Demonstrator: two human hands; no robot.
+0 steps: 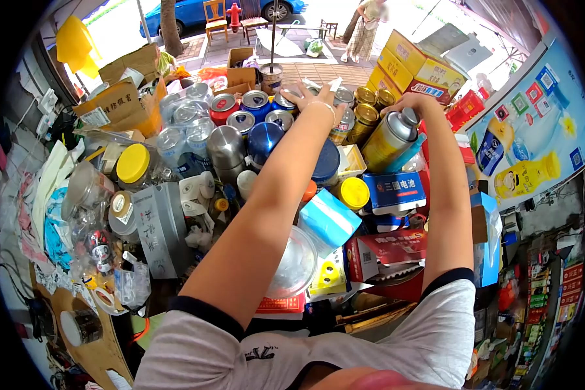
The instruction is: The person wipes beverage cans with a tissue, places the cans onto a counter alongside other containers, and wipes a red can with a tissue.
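Our left hand [315, 104]: fingers spread wide near drink cans [256, 112] | right hand [417, 103]: beside yellow spray can [385, 146], we cannot tell its grip | drink cans: between clear plastic containers [198, 133] and gold cans [365, 120]

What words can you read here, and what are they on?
"防假冒": cardboard flap; its first character is unclear.
"电池": blue box; the characters before it are unclear.
Too small or blurred: spray can, yellow cartons, poster, grey box.

Street-front shop: upright cylindrical metal drink cans [255, 100], yellow printed cardboard cartons [406, 65], glossy blue rectangular advertising poster [523, 133], brick-paved sidewalk [335, 76] outside
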